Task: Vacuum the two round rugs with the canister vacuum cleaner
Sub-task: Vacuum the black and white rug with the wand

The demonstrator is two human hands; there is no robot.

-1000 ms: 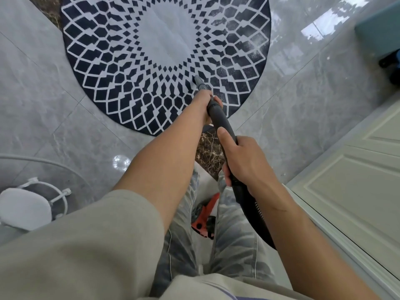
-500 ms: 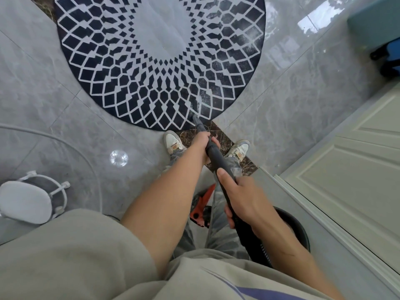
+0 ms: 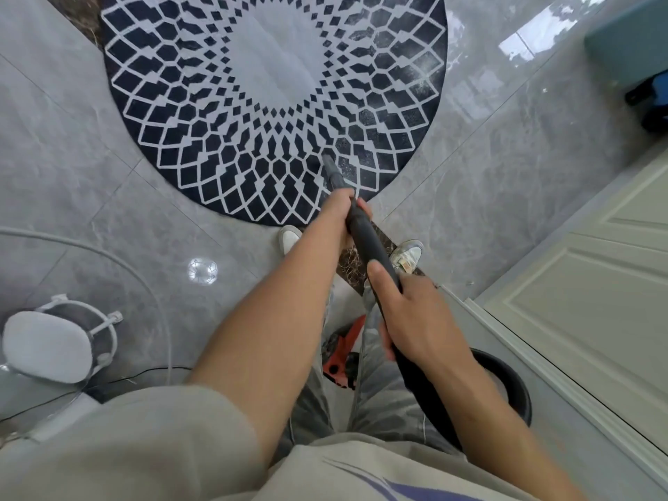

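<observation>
Vacuum wand (image 3: 374,247) gripped in both fists, tip on the round rug (image 3: 217,103).
Your left hand (image 3: 341,218) curls around it ahead of your right hand (image 3: 419,320); the rug lies just beyond your left knuckles.

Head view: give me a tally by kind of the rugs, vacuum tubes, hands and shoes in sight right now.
Rugs: 1, the round rug
Vacuum tubes: 1, the vacuum tube, tip on the rug
Hands: 2, left hand and right hand, both gripping the tube
Shoes: 2, left shoe and right shoe
Total: 6
</observation>
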